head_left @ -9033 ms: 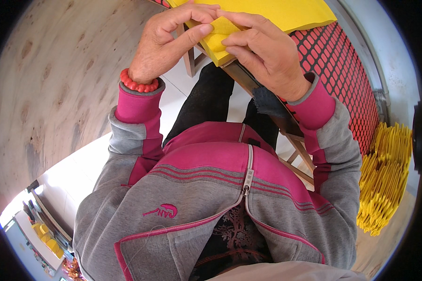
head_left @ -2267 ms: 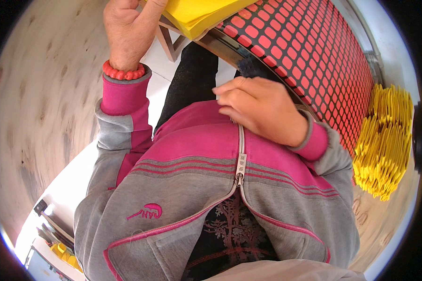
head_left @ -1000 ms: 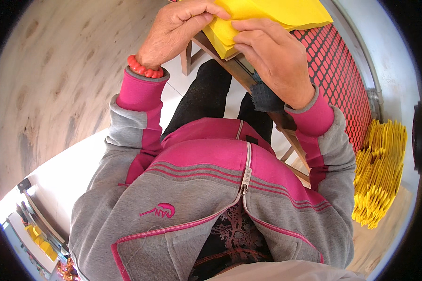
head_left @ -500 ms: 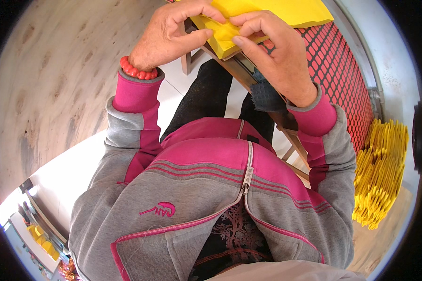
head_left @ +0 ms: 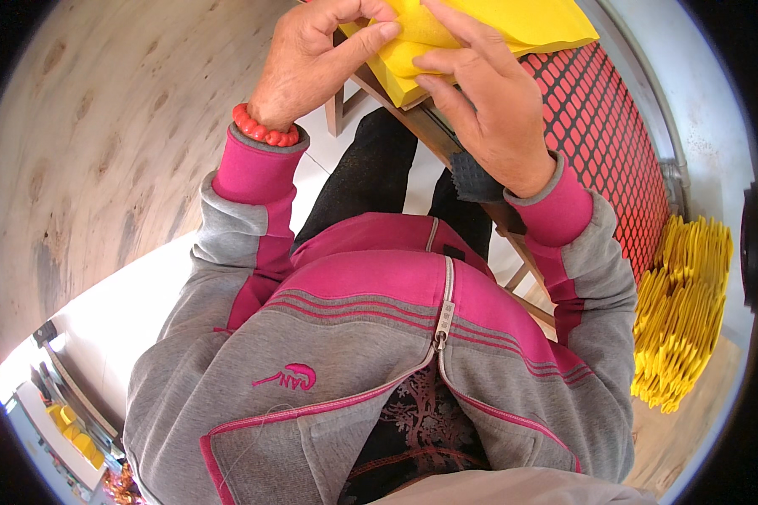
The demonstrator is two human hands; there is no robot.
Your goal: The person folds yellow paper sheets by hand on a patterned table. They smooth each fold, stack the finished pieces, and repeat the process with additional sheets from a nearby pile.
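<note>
A bright yellow, soft-looking sheet (head_left: 539,23), which could be non-woven cloth or paper, lies at the top of the view on a wooden-edged table and runs past the upper rim. My left hand (head_left: 312,55), with a red bead bracelet (head_left: 265,133) at the wrist, pinches the sheet's near left part between thumb and forefinger. My right hand (head_left: 501,109) is over the sheet's near edge, its forefinger stretched out across the yellow and its thumb apart from the other fingers. The sheet bulges in a rounded fold between the two hands.
A red surface with a black lattice pattern (head_left: 602,126) lies to the right. Beyond it stands a tall stack of folded yellow pieces (head_left: 682,316). A dark cloth (head_left: 477,175) hangs at the wooden edge below my right hand. A pale wood-grained board (head_left: 101,151) fills the left.
My right hand has let go of its pinch, and its fingers have spread over the sheet. My left hand has shifted slightly right. The crumpled fold now looks smoother and rounder.
</note>
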